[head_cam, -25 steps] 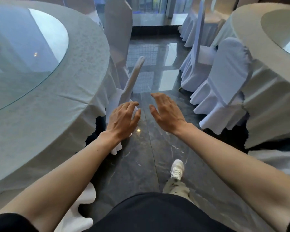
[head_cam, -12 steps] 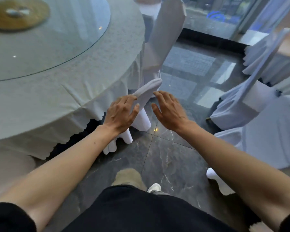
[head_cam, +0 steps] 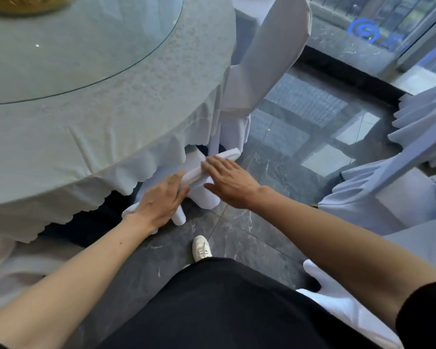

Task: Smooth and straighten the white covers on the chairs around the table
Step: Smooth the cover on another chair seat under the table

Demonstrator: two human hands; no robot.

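A chair in a white cover (head_cam: pixel 227 156) stands tucked under the round table (head_cam: pixel 111 109), seen from above so its backrest top is a narrow white band. My left hand (head_cam: pixel 161 201) lies flat on the near end of that top edge. My right hand (head_cam: pixel 230 182) rests on it a little farther along, fingers spread and thumb down the outer side. Neither hand visibly pinches the fabric. A second covered chair (head_cam: pixel 269 54) stands beyond it at the table's rim.
The table carries a pale cloth with a scalloped hem and a glass turntable (head_cam: pixel 73 41). More white-covered chairs (head_cam: pixel 400 182) crowd the right side, one skirt (head_cam: pixel 337 298) by my right elbow. Dark polished floor tiles lie between; my white shoe (head_cam: pixel 201 250) is below.
Both hands, held just above and beside the chair's backrest before, have come down onto its top edge. I have stepped closer and now look more steeply down on the chair.
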